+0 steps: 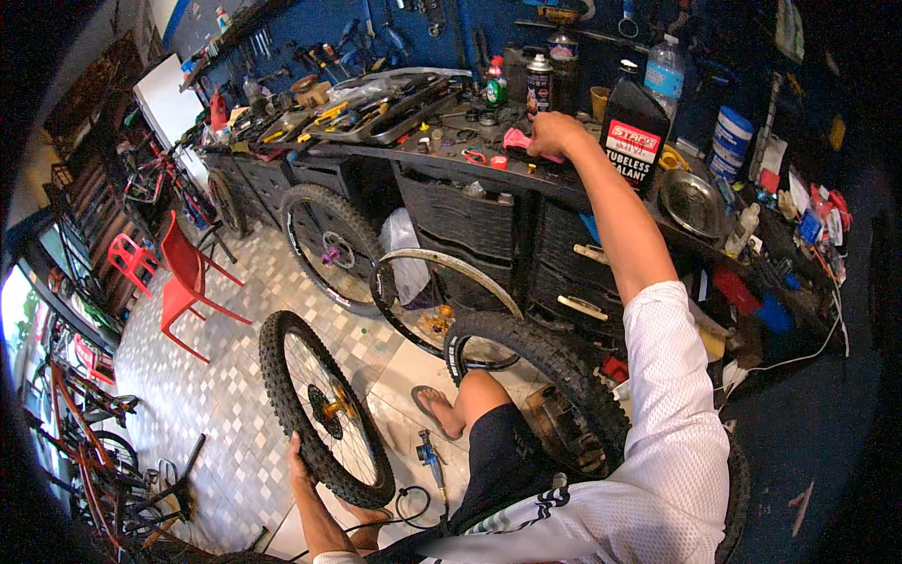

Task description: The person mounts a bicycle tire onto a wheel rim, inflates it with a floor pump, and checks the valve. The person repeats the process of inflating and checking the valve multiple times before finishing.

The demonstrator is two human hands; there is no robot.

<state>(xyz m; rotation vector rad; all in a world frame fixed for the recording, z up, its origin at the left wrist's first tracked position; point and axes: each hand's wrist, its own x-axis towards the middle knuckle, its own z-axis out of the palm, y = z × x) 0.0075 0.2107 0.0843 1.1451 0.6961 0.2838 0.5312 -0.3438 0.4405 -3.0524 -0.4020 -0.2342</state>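
Knobbly black tyre [274,381], already around its silver-spoked wheel [340,409] (seating unclear); left hand [299,462] curls fingers on its tread, right hand [558,135] bunches at a pink object [516,138], grip uncertain.

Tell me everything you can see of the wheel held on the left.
The wheel has a black, knobbly, rubber-looking tyre, thin spokes, a gold-coloured hub and a dark cassette facing the camera. It is tilted, left of the right leg, with the left grip on the tyre's lower left side; whether it rests on the floor is unclear.
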